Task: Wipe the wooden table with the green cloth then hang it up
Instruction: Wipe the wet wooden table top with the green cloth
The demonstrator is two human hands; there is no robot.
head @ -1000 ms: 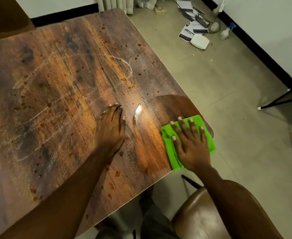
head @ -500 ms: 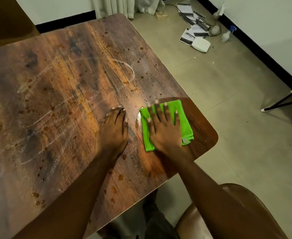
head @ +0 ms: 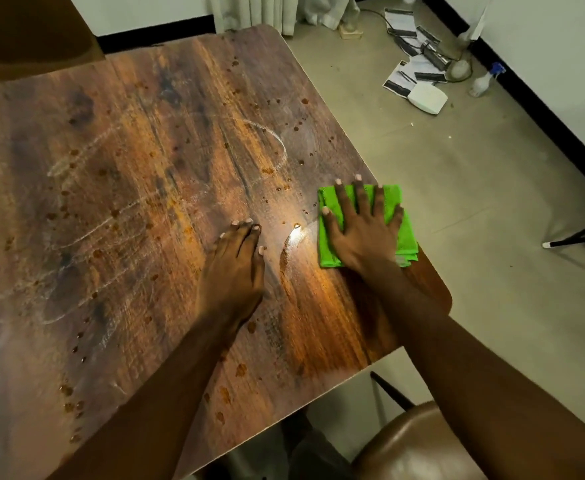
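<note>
Nearest, a brown padded chair seat (head: 419,445) is cut off at the lower edge. Both forearms reach out over the dark wooden tabletop (head: 145,202). The left hand (head: 235,261) lies flat on the bare wood, fingers straight and close together, holding nothing. The right hand (head: 362,233) is spread wide, palm down, pressing the folded bright green cloth (head: 406,233) against the tabletop close to its right edge; it hides most of the cloth's middle. Brown spots and pale smears mark the wood beyond. Farther off on the floor: a white box (head: 427,97) and scattered papers (head: 402,77).
</note>
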